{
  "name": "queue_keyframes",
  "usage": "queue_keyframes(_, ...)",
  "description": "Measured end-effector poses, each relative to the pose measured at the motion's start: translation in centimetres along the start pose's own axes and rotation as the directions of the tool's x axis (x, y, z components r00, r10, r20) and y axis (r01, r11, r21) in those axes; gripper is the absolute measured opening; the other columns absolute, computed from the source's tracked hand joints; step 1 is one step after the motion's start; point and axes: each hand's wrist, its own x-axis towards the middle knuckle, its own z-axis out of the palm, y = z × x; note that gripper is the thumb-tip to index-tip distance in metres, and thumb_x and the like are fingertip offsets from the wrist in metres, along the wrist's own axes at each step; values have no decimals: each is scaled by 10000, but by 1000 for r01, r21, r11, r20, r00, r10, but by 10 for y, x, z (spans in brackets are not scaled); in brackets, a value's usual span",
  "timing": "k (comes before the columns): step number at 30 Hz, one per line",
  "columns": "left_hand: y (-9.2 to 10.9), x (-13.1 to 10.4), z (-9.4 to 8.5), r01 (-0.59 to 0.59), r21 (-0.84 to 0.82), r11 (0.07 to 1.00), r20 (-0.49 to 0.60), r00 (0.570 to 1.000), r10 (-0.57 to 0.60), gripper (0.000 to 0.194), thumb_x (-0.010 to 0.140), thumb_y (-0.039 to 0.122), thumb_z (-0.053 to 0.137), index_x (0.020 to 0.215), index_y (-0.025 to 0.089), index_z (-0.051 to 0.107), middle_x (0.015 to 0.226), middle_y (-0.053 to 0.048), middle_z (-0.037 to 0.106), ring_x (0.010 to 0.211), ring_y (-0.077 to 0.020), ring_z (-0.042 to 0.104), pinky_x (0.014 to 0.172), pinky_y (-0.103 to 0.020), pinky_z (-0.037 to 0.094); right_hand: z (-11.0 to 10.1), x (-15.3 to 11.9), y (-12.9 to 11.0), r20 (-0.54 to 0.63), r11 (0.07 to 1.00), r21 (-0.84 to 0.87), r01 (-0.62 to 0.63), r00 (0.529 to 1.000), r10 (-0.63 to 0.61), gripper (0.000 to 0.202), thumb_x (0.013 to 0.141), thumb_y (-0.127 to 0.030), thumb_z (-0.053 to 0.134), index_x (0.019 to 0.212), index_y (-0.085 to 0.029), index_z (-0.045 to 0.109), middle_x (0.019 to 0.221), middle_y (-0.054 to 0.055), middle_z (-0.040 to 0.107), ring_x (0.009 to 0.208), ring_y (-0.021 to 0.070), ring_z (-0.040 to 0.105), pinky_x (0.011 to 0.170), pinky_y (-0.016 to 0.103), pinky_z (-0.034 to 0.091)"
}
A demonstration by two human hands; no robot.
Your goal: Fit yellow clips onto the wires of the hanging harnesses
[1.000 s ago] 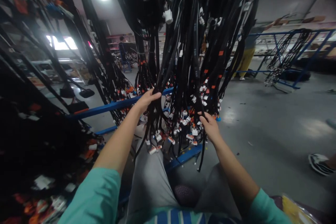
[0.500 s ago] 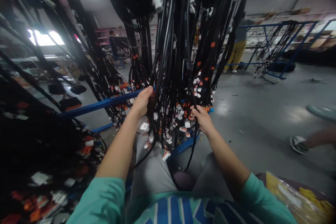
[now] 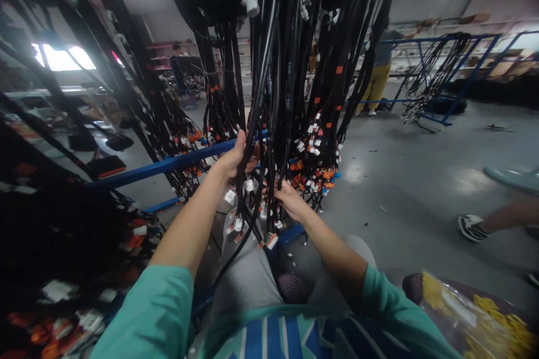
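1. Head view: the grey floor [image 3: 404, 179] is spreading across the right side.
2. Black cables [image 3: 273, 95] are hanging in thick bundles ahead of the wearer, with some lower ends dangling over the left thigh [image 3: 248, 280].
3. One co-worker [image 3: 377, 84] in yellow trousers is standing well apart, beyond the bundles on the right.
4. Angled upward, a blue rail [image 3: 168, 165] is running behind the left grip [image 3: 231, 162].
5. At the lower right, a clear bag [image 3: 458, 314] is lying with yellow pieces in it.
6. That left grip is clasping several black cables, its thumb pointing up and its fingers curling behind.
7. Slightly lower, the right grip [image 3: 290, 199] is grasping neighbouring cables; its fingertips are partly hiding among them.
8. White connectors [image 3: 230, 196] are dangling near both grips.
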Motion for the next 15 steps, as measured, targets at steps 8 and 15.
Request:
queue_keyframes(8, 4, -33, -15, -70, 60, 996, 167, 984, 59, 556, 412, 450, 821, 792, 155, 541, 660, -29, 637, 557, -202, 645, 509, -290, 526, 13, -14, 0, -20, 1000, -2, -26, 999, 26, 401, 575, -436, 773, 802, -205, 538, 740, -16, 632, 637, 135, 599, 584, 264, 469)
queue_keyframes(15, 96, -102, -59, 83, 594, 800, -190, 981, 39, 415, 448, 329, 780, 719, 149, 523, 523, 18, 574, 393, -114, 535, 355, -187, 418, -68, -32, -5, -375, 989, -142, 40, 923, -91, 409, 550, -498, 754, 746, -183, 581, 556, -42, 577, 479, 87, 506, 489, 219, 387)
